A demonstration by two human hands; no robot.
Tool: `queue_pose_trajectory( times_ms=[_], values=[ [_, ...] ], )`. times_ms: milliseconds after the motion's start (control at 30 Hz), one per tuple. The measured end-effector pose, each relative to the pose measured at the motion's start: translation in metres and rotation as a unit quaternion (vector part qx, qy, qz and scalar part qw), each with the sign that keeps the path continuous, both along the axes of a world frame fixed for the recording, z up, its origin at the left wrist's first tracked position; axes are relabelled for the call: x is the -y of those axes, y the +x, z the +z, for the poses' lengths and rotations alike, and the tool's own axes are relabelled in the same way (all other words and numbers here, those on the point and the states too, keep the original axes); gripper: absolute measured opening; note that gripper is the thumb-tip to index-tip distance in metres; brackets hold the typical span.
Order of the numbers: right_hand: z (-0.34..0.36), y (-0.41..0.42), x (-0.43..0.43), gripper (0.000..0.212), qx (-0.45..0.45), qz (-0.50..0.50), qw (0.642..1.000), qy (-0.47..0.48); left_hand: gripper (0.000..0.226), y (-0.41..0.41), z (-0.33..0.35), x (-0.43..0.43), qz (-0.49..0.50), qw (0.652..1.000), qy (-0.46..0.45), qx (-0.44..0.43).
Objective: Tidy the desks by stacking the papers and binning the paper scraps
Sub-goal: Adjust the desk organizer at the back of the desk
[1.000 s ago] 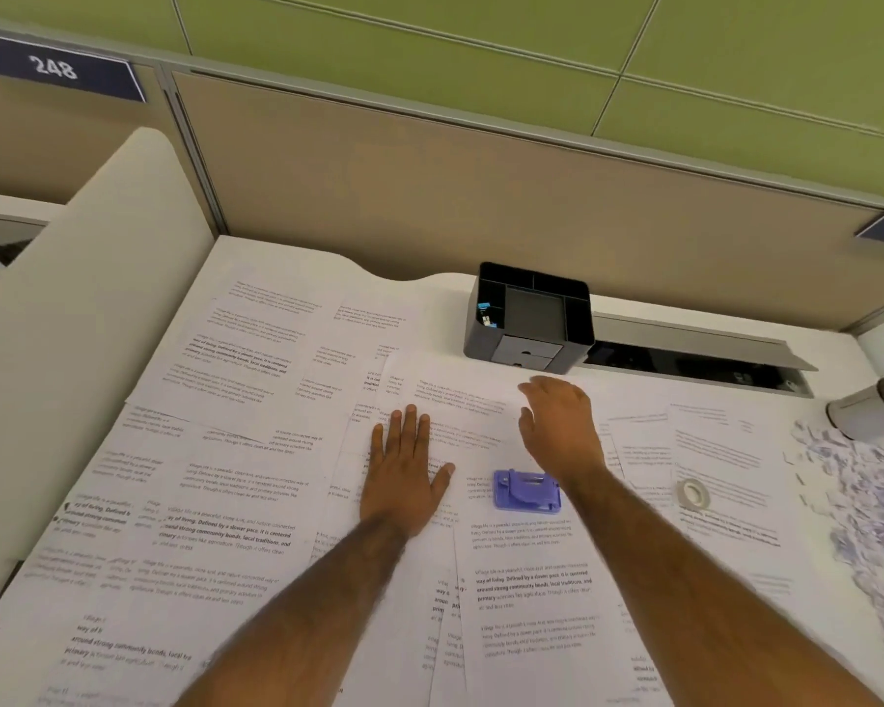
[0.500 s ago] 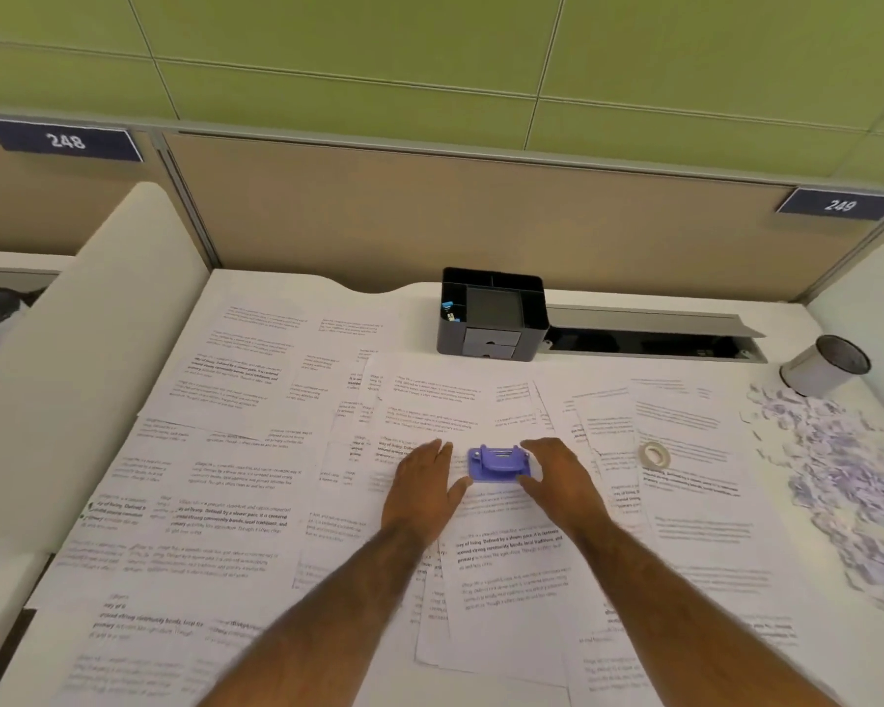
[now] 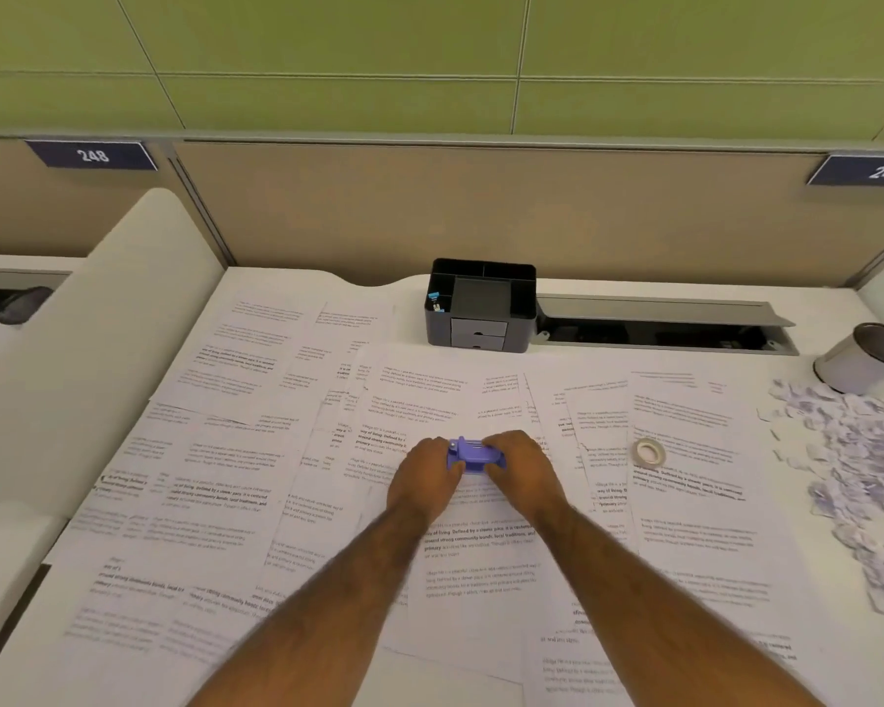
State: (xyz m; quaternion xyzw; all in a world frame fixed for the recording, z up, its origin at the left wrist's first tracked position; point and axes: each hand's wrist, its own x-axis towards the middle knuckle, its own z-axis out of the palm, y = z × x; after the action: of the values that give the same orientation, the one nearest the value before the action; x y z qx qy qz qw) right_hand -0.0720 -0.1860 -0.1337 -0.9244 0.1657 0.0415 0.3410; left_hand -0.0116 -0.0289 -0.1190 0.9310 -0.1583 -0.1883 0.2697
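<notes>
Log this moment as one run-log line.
left grip: holds punch | right grip: holds punch | papers: spread, unstacked | scraps: loose beside cup

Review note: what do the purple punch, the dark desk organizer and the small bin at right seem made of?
The purple punch: probably moulded plastic; even colour, matte, rounded edges. The desk organizer: likely plastic too; dark grey, flat matte walls, two small drawers. The small bin: smooth pale wall, dark inside; thin metal or plastic, cannot tell.
</notes>
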Motion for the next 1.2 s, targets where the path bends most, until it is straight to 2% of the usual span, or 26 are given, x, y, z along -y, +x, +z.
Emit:
queue_pose_trajectory(
  times_ms=[100,200,233,367,467,533,600,800,900,1033,1200],
  values=[
    [0.000,0.003,0.002,0.018,0.012,0.003,1.000,0.003,0.021,0.000,0.001,0.008,0.059,0.997,-0.041,-0.036],
    [0.000,0.002,0.003,0.009,0.013,0.013,1.000,0.009,0.010,0.006,0.002,0.009,0.109,0.987,-0.088,-0.076],
    [-0.001,0.002,0.004,0.014,0.009,0.015,1.000,0.013,0.009,0.007,0.003,0.010,0.130,0.982,-0.104,-0.093],
    [0.001,0.002,0.011,0.027,0.013,0.018,0.999,0.047,0.016,0.009,0.003,0.014,0.215,0.932,-0.214,-0.197],
    [0.004,0.000,0.016,0.033,0.011,0.024,0.999,0.041,0.029,0.006,0.008,0.018,0.244,0.899,-0.280,-0.231],
    [0.005,-0.001,0.018,0.033,0.013,0.028,0.999,0.037,0.041,0.003,0.012,0.021,0.253,0.888,-0.298,-0.241],
    [0.006,-0.003,0.018,0.033,0.015,0.034,0.999,0.034,0.042,0.003,0.014,0.026,0.260,0.888,-0.292,-0.241],
    [0.013,-0.006,0.029,0.033,0.043,0.008,0.998,0.044,0.003,0.010,0.021,0.036,0.245,0.888,-0.298,-0.249],
    [0.025,-0.003,0.037,0.033,0.072,-0.033,0.992,0.095,0.007,0.015,0.028,0.036,0.232,0.862,-0.335,-0.302],
    [0.057,0.010,0.047,0.024,0.085,-0.058,0.983,0.150,0.024,0.024,0.035,0.039,0.221,0.815,-0.404,-0.352],
    [0.102,0.036,0.059,0.026,0.066,-0.014,0.991,0.118,0.029,0.040,0.040,0.046,0.230,0.771,-0.470,-0.362]
  ],
)
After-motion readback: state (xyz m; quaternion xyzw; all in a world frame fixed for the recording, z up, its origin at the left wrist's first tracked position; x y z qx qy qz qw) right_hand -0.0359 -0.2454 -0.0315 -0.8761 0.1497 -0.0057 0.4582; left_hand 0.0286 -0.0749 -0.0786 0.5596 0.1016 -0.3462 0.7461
